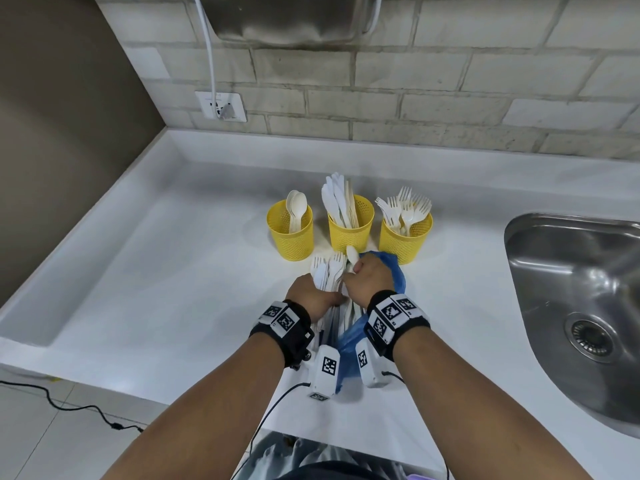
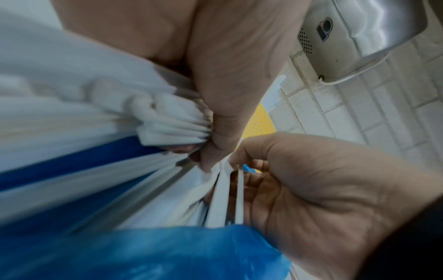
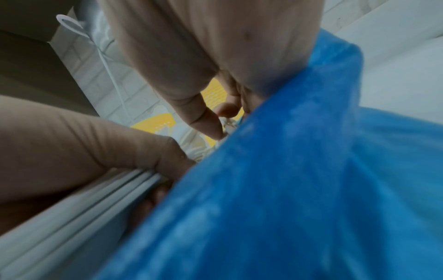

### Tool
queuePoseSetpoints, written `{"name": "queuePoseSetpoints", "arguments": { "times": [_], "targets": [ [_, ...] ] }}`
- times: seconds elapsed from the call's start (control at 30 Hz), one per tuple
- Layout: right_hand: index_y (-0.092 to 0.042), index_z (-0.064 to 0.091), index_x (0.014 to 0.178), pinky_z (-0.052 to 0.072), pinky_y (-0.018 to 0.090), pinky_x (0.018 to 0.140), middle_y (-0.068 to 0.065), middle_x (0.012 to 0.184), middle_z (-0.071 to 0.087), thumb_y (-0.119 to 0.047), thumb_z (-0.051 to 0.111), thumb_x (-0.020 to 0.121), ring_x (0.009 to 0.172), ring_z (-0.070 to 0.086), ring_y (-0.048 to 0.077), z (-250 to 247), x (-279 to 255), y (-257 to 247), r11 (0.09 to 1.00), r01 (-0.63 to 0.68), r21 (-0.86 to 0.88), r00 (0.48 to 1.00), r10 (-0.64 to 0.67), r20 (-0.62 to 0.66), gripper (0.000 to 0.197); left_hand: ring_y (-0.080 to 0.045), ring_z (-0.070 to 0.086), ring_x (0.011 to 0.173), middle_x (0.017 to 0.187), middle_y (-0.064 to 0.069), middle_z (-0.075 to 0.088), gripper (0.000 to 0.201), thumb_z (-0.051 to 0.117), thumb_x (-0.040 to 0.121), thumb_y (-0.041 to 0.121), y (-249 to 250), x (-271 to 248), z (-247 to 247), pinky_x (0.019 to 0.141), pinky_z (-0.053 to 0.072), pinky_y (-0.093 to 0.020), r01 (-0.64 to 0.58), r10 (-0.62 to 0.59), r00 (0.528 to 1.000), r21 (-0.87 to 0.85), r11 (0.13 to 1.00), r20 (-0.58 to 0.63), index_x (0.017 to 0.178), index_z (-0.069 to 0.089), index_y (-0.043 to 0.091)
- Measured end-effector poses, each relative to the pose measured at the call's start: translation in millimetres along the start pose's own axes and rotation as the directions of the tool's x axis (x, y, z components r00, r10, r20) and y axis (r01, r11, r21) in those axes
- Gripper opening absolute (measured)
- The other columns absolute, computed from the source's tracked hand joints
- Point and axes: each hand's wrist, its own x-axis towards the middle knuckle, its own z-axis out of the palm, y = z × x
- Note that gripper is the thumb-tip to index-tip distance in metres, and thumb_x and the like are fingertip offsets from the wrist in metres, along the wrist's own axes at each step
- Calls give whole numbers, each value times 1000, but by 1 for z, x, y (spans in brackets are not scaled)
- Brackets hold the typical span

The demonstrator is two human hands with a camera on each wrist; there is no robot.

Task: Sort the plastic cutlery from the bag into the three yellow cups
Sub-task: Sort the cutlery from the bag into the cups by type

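Three yellow mesh cups stand in a row: the left cup (image 1: 290,237) holds spoons, the middle cup (image 1: 350,233) knives, the right cup (image 1: 406,242) forks. Just in front of them lies the blue bag (image 1: 393,271), open on the counter. My left hand (image 1: 313,293) grips a bundle of white cutlery (image 1: 327,271) with fork heads fanning out, handles bunched under my thumb (image 2: 215,113). My right hand (image 1: 360,276) pinches a white spoon (image 1: 352,254) whose bowl sticks up above the fingers. In the left wrist view two thin handles (image 2: 223,189) run through the right palm. Blue bag (image 3: 287,170) film fills the right wrist view.
A white counter (image 1: 173,271) runs to a brick-tile wall. The steel sink (image 1: 581,299) lies to the right. A wall socket (image 1: 221,106) with a white cable sits behind on the left, under a steel appliance (image 1: 287,19). A black cable (image 1: 69,407) lies on the floor.
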Motion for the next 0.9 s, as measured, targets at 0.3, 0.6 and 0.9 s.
{"name": "queuePoseSetpoints", "arguments": {
  "times": [0.3, 0.6, 0.9],
  "targets": [
    [-15, 46, 89, 44, 32, 78, 12, 99, 62, -8, 54, 93, 91, 58, 32, -25, -6, 22, 969, 91, 230, 983, -49, -180, 11, -18, 64, 77, 87, -1, 70, 28, 82, 79, 31, 7, 0, 0, 58, 41, -22, -11, 9, 1000, -55, 998, -27, 98, 72, 13],
    [-24, 47, 82, 40, 14, 58, -6, 73, 52, -4, 55, 96, 57, 48, -2, -56, -20, 26, 861, 354, 365, 919, -247, -309, 26, -20, 69, 84, 97, 0, 75, 37, 74, 86, 43, 27, -5, 0, 85, 54, -34, -159, 150, 987, -228, 961, -54, 111, 71, 17],
    [-26, 54, 94, 54, 35, 84, 0, 96, 66, -7, 60, 97, 88, 65, 18, -61, -30, 16, 802, 389, 453, 920, -311, -239, 20, -36, 72, 104, 109, -18, 75, 30, 66, 98, 28, 57, -24, 12, 91, 58, -47, -89, 198, 976, -650, 754, 96, 121, 69, 9]
  ]
}}
